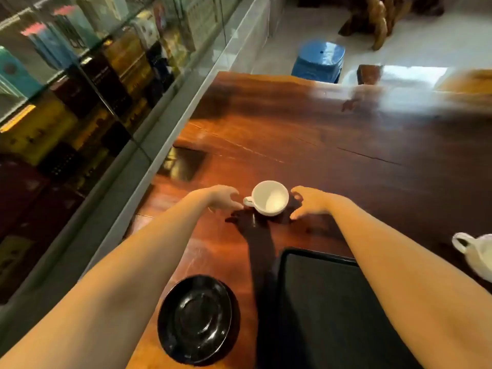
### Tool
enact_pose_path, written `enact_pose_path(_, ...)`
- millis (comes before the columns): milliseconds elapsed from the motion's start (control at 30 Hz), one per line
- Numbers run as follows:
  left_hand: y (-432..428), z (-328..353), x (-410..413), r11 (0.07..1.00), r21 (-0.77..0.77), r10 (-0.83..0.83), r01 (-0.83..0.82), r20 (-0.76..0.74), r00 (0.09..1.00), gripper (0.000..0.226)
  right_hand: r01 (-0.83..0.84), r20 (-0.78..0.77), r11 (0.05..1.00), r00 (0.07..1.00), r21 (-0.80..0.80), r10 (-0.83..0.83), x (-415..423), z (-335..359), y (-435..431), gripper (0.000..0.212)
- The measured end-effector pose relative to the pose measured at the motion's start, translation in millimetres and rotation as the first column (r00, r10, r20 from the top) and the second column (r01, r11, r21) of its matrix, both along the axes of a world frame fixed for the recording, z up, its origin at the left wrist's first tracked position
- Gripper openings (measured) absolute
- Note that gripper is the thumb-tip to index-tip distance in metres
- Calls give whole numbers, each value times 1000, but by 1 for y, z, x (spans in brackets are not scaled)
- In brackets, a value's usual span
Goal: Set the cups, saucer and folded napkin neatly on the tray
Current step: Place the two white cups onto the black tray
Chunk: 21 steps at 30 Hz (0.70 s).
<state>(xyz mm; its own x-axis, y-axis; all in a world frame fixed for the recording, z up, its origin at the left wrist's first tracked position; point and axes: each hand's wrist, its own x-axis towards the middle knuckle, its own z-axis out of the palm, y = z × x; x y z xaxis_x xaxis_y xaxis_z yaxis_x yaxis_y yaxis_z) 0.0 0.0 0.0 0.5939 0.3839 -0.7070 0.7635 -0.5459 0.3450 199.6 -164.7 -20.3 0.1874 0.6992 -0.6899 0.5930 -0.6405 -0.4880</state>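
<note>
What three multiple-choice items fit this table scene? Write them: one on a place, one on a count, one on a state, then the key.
1. Where does the black saucer lie?
A. On the wooden table, left of the black tray
B. On the tray
C. Under the cup

2. How many white cups show?
A. One
B. Two
C. Four

3. What is the state of the white cup between the hands?
A. Upside down
B. Upright and empty
C. Full of coffee

Key:
1 A: the saucer sits on bare wood beside the tray's left edge.
2 B: one cup lies between the left hand and right hand; a second cup is cut by the right edge.
3 B: its mouth faces up and the white inside is bare; both hands flank it with open fingers, neither clearly touching.
</note>
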Motion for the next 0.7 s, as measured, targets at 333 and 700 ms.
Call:
enact_pose_path(333, -1, -52, 17, 991, -131, 82, -35, 368, 926, 81, 145, -116, 933, 987, 330, -112, -18, -35, 14, 90)
enact_pose_path(700, -20, -50, 32, 971, -222, 181, -87, 449, 875, 79, 279, -279, 906, 941, 318, -192, -15, -32, 0, 80)
